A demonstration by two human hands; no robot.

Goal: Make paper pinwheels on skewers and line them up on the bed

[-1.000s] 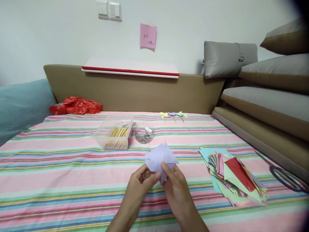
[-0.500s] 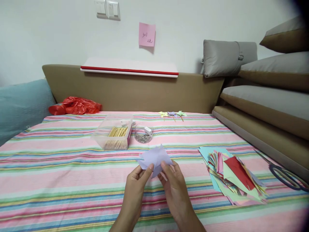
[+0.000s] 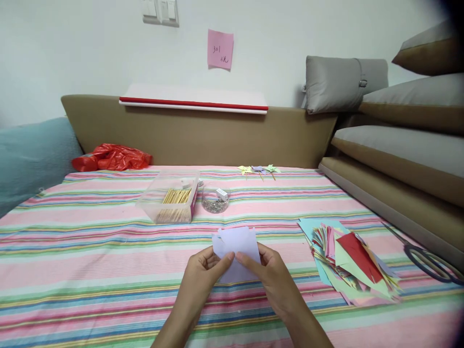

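Note:
A sheet of lilac paper point(image 3: 237, 241) with cut slits along its edges is held up between both hands over the striped cloth. My left hand point(image 3: 206, 268) pinches its left side, thumb on the near face and fingers behind. From the other side my right hand point(image 3: 266, 270) grips it the same way, and the two thumb tips almost meet near the middle. The fingers behind the paper are partly hidden. Beyond the hands stand a clear plastic box point(image 3: 148, 205) of wooden sticks point(image 3: 176, 200) and a round clear dish point(image 3: 215, 205) of small metal pins.
To the right lies a pile of coloured paper pieces point(image 3: 358, 266), with scissors point(image 3: 427, 263) beside it. Three small paper pinwheels point(image 3: 258, 170) on sticks rest at the back. A red plastic bag point(image 3: 116, 157) sits back left; stacked cushions point(image 3: 402, 154) line the right side.
The lilac paper has turned from a slanted position to nearly square on, showing a flatter face. Both hands have shifted their grip to its sides, with the thumbs closer together.

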